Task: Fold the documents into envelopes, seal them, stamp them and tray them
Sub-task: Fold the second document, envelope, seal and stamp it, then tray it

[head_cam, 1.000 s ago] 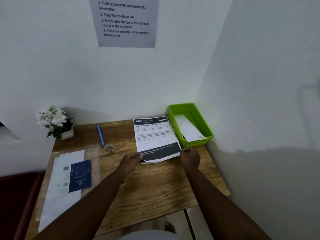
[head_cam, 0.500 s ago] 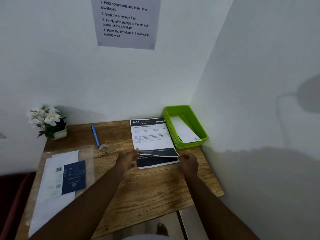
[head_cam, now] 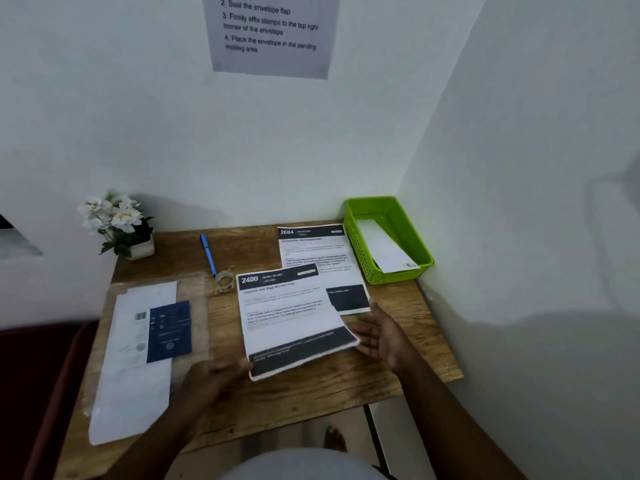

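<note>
Documents (head_cam: 294, 313) lie on wooden table (head_cam: 346, 386); white walls (head_cam: 138, 116) corner it.

A small mailing desk set up in a bare room corner

A wooden table (head_cam: 311, 393) is pushed into the angle of two plain white walls, under a taped-up instruction sheet (head_cam: 273, 32) listing envelope steps. On it lie printed documents (head_cam: 294, 317), a blue pen (head_cam: 208, 254), a roll of clear tape (head_cam: 224, 279), a green plastic basket (head_cam: 360, 244) holding an envelope (head_cam: 384, 249), and a potted artificial flower (head_cam: 119, 223).
</note>
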